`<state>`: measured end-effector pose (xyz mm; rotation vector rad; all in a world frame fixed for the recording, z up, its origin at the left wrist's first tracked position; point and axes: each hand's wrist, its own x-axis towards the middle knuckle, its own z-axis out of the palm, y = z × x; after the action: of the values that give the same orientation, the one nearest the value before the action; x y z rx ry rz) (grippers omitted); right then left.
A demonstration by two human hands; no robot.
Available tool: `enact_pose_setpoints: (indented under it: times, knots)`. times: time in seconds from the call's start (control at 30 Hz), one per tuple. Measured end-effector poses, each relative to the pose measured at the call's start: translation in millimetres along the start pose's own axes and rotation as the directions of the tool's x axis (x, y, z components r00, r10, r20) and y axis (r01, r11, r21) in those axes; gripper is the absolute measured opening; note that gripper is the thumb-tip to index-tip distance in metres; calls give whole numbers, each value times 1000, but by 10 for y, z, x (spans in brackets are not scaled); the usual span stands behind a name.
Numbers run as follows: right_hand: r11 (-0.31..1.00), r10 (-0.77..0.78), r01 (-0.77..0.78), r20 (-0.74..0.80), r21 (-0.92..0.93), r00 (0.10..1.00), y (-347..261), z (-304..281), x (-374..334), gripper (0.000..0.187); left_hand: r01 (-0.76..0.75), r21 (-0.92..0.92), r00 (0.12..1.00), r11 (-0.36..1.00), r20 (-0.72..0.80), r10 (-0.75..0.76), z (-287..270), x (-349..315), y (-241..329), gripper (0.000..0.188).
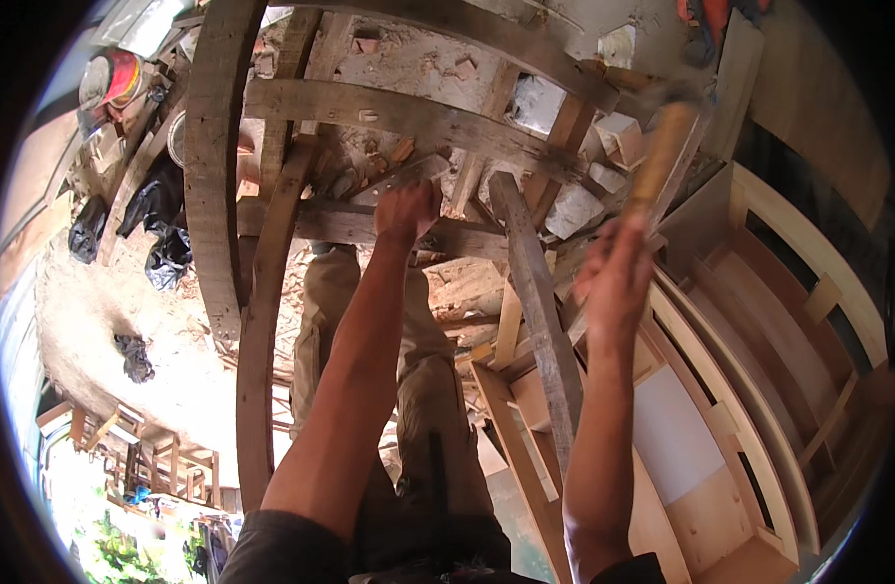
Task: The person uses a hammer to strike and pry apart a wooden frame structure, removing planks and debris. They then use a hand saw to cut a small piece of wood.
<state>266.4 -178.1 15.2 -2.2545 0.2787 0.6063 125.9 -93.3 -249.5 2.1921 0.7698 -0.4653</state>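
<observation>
My left hand (pixel 406 210) is closed around a flat metal tool (pixel 401 177) whose tip rests against a weathered wooden crossbeam (pixel 389 114) of a curved timber frame. My right hand (pixel 614 271) grips the wooden handle of a hammer (pixel 662 151), raised and blurred to the right of the frame. Both forearms reach up from the lower edge. My legs in olive trousers (pixel 409 389) show below, between the arms.
Curved old ribs (pixel 214 165) run down the left. A grey plank (pixel 540 311) leans diagonally in the middle. New pale plywood frames (pixel 749 428) fill the right. Black bags (pixel 161 224), sawdust and rubble lie on the ground far below. A red helmet (pixel 112 78) sits upper left.
</observation>
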Motion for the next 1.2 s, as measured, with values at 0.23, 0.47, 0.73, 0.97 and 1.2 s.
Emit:
enact_pose_setpoints:
  times: [0.23,0.47,0.73,0.97,1.2]
  knots:
    - [773,634,-633,109,-47,766,1325,-63,-555,49,-102,-37,991,994,-93,99,111,-7,-89,37]
    - [938,208,-263,239,224,948,364,71,-639,49,-47,-196,998,980,-44,39,-247,-142,-124,30]
    - [933,337,-253,385,-255,859,1903,850,-1435,54,1,141,1000,990,-10,0,-1233,-547,-141,26]
    - [966,121,-5,434,-260,893,2379,854,-2283,55,7,654,1000,756,-14,2,-2066,-1518,-517,71]
    - [978,19,88,494,-192,869,2512,1018,-2199,49,532,442,730,722,194,-656,-2590,-2195,-116,92]
